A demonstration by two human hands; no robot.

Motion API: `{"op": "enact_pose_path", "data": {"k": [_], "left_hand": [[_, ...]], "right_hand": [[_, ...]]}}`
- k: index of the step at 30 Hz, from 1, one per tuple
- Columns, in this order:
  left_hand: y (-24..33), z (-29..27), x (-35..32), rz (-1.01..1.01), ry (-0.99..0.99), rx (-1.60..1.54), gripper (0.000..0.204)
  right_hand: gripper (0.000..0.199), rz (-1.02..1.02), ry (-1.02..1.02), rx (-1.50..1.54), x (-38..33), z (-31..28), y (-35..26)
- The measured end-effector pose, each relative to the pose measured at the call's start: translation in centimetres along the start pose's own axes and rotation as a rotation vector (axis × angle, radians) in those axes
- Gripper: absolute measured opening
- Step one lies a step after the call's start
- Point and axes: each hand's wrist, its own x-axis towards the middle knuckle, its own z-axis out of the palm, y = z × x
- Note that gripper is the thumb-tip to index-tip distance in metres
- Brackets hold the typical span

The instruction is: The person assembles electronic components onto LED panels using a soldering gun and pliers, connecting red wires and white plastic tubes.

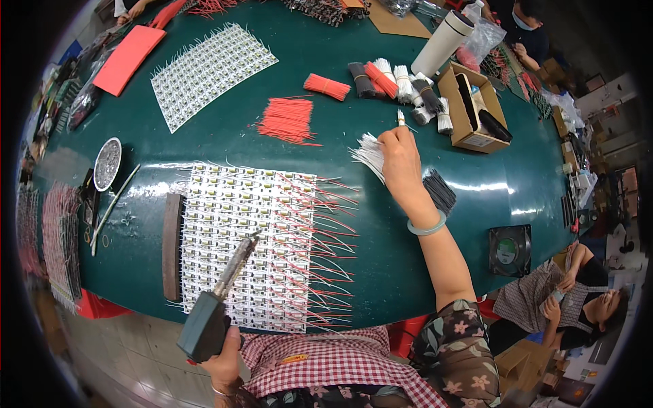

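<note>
My left hand (pixel 224 362) grips the dark handle of a soldering iron (pixel 219 299), its tip resting over a white panel of small circuit boards (pixel 252 224) with red and white wires sticking out to the right. My right hand (pixel 401 160) reaches forward over a fanned pile of white wires (pixel 368 152) and pinches a thin piece at its fingertips. A pale green bangle (pixel 427 226) sits on that wrist. A bundle of black wires (pixel 441 190) lies just right of the forearm.
A loose heap of red wires (pixel 289 119) and tied wire bundles (pixel 391 81) lie further back. A second board panel (pixel 211 68), a cardboard box (pixel 473 105), a white cylinder (pixel 443 42) and a small fan (pixel 510 249) stand around. Another person (pixel 578 299) sits at right.
</note>
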Motion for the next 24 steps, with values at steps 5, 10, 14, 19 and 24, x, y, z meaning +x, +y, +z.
{"op": "enact_pose_path", "data": {"k": [5, 10, 14, 19, 24], "left_hand": [[-1.6, -0.4, 1.3, 0.042, 0.085, -0.105, 0.038], [-5.4, 3.7, 4.5, -0.092, -0.241, -0.175, 0.032], [-4.3, 2.5, 6.3, -0.156, -0.332, -0.090, 0.027], [-2.5, -1.0, 7.5, -0.271, -0.277, 0.078, 0.020], [2.0, -2.9, 7.7, 0.108, -0.258, 0.488, 0.021]], "right_hand": [[0.008, -0.001, -0.011, -0.032, -1.4, -1.4, 2.8], [0.003, 0.016, 0.022, 0.015, -0.6, 4.1, -0.7], [0.004, 0.023, 0.012, -0.054, -1.1, 2.1, 1.3], [0.013, 0.002, 0.033, -0.172, -1.5, 0.7, 2.0], [0.018, -0.076, -0.016, -0.124, 0.6, 1.1, 1.0]]}}
